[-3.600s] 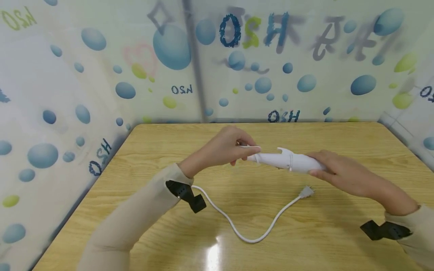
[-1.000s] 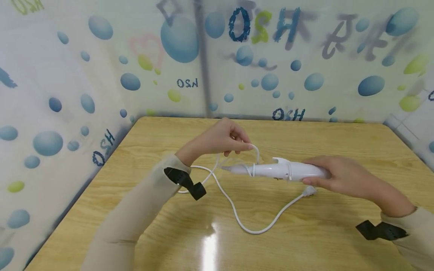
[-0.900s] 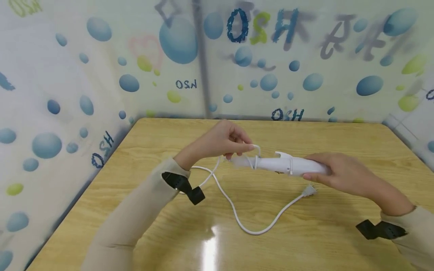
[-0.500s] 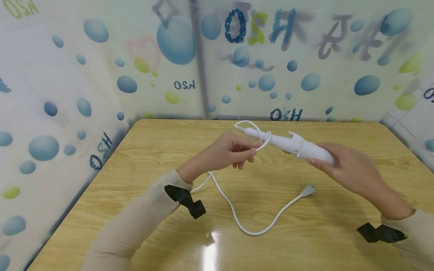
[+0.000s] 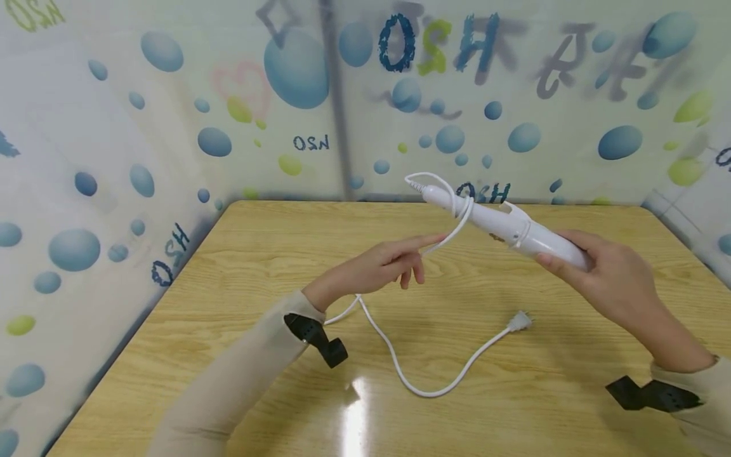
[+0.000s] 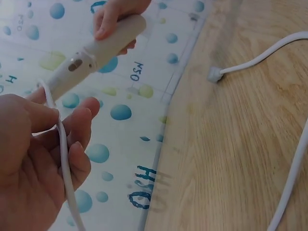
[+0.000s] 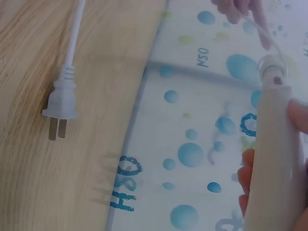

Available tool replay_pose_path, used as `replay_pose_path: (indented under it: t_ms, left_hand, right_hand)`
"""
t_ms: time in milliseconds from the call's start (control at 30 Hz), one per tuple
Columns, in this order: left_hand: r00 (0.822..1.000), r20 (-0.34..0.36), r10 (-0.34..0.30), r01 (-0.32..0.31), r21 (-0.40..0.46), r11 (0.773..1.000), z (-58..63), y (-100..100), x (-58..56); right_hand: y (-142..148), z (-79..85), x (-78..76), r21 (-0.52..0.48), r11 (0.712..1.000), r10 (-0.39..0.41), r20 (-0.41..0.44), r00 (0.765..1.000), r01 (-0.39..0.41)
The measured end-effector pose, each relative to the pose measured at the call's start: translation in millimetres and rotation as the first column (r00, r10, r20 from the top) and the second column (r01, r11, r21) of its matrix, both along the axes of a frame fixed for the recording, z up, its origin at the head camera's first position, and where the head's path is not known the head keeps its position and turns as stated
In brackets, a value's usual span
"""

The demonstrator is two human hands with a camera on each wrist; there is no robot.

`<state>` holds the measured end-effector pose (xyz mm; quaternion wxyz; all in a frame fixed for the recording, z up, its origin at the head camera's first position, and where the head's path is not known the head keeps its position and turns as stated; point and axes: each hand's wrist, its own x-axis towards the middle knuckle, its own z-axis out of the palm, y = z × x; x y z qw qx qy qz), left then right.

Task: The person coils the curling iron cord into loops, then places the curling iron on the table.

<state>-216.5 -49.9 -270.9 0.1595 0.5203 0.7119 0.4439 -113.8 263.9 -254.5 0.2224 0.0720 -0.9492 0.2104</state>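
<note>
In the head view my right hand grips the thick end of a white curling iron, raised and tilted with its narrow cord end up to the left. The white power cord loops back from that end and winds round the narrow part. My left hand holds the cord below the wrap, index finger stretched out along it. From the left wrist view, the cord runs between thumb and fingers and across the palm. In the right wrist view, fingers and thumb wrap the iron's body.
The rest of the cord curves over the wooden table, crossing itself near the left wrist. Its two-pin plug lies on the table below the iron. A patterned wall covering stands behind and to the left.
The curling iron has risen and tipped, its cord end going up. The cord is now wound round its narrow part. My left hand has come down below the wrap, index finger straightened.
</note>
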Motion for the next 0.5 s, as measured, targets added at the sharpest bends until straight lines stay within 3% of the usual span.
replay_pose_path:
  t_ms: [167, 300, 500]
  left_hand:
    - [0.996, 0.075, 0.047, -0.051, 0.061, 0.997, -8.7, -1, -14.5]
    - [0.992, 0.102, 0.074, -0.080, 0.062, 0.995, -13.6, -3, -24.7]
    - [0.990, 0.111, 0.089, -0.094, 0.041, 0.995, -16.7, -3, -35.7]
  right_hand:
    - [1, 5.5, 6.5, -0.068, 0.997, 0.049, 0.022, 0.999, -0.047]
    - [-1, 6.6, 10.4, -0.102, 0.988, 0.115, 0.010, 0.993, -0.114]
    - [-8, 4.4, 14.2, -0.039, 0.972, 0.229, -0.055, 0.972, -0.231]
